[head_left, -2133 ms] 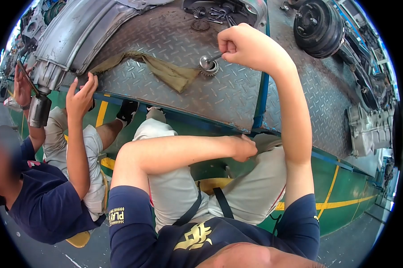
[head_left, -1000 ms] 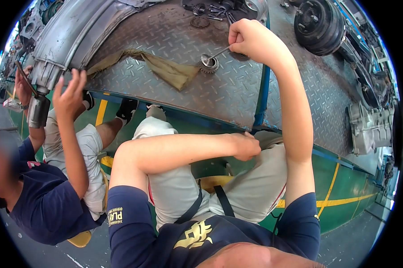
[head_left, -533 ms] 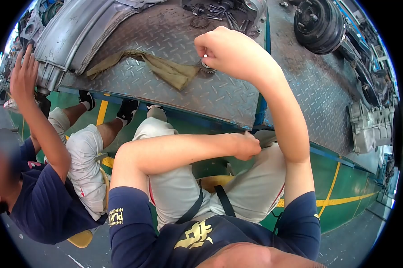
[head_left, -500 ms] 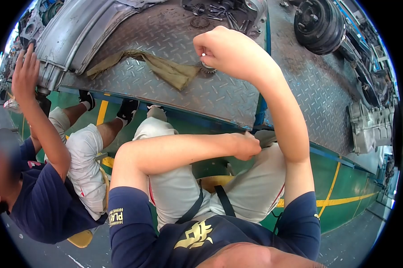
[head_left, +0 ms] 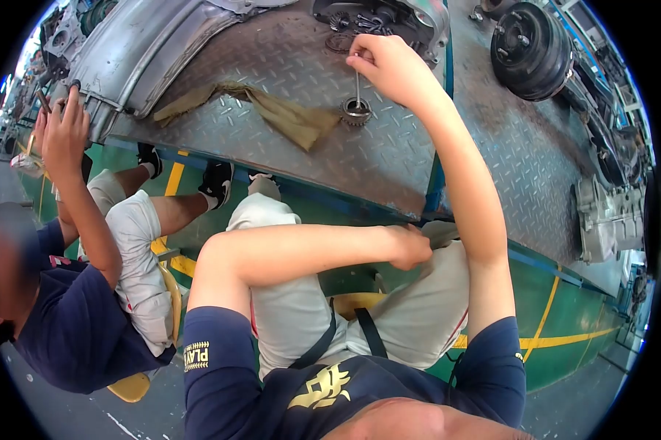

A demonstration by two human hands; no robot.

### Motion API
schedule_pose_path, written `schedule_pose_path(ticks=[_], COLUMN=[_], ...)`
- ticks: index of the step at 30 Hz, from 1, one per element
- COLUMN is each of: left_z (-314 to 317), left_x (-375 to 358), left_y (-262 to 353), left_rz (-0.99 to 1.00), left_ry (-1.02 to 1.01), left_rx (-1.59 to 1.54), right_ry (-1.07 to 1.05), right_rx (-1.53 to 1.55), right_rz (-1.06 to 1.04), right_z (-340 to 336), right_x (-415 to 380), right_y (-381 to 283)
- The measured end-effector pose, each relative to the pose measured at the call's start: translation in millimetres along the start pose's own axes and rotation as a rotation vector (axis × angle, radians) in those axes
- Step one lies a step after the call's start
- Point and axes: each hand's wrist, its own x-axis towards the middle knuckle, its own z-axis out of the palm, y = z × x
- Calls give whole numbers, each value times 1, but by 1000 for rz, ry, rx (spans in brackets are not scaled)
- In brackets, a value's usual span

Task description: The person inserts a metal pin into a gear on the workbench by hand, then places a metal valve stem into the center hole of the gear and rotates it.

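Note:
My right hand (head_left: 380, 60) is raised over the metal bench. Its thumb and fingers pinch the top of a thin metal rod (head_left: 357, 86). The rod stands almost upright, and its lower end reaches into a small toothed gear (head_left: 356, 115) lying on the bench. Beside the gear spreads an olive-brown cloth (head_left: 290, 121). My left hand (head_left: 410, 247) rests by my thigh, just below the bench's front edge. Its fingers are curled, and whatever may be in them is hidden.
A large silver housing (head_left: 136, 55) fills the bench's left side. Gears and bolts (head_left: 363, 26) lie at the back. On the right are a black drum (head_left: 530, 50) and a metal casing (head_left: 610, 220). A co-worker's hand (head_left: 65, 132) is at the housing.
My right hand has moved slightly right and away from me, lifting off the gear, so the rod now shows. The camera has shifted a little. The co-worker's hands have moved near the housing.

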Motion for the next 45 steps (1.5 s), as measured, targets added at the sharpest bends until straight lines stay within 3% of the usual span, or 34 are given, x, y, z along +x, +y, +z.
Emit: schedule_pose_path(ticks=[7,12,15,23,25,28,31,37,45], left_z=[-3,-7,-9,-3,-4,-2,-4,-7,-6], left_x=[0,-2,-3,2,1,2,1,-3,-3], left_y=[0,2,3,-2,-2,-4,-3,3,4], left_rz=[13,13,10,24,23,26,15,45,99], left_ry=[1,18,34,64,56,60,47,66,43], left_rx=[-29,-29,-20,-4,-4,8,25,20,13], right_ry=[-240,-335,-419,-325,-384,-497,-474,-213,-23], right_rx=[-77,61,-5,-128,25,14,19,180,230], right_rz=[316,328,317,7,-60,-82,-120,-284,55], right_z=[-28,-45,-60,-50,-45,-43,-36,0,7], right_x=[-2,-8,-11,-18,-17,-15,-14,-7,0], right_y=[22,26,13,-29,-38,-49,-49,-40,-4])
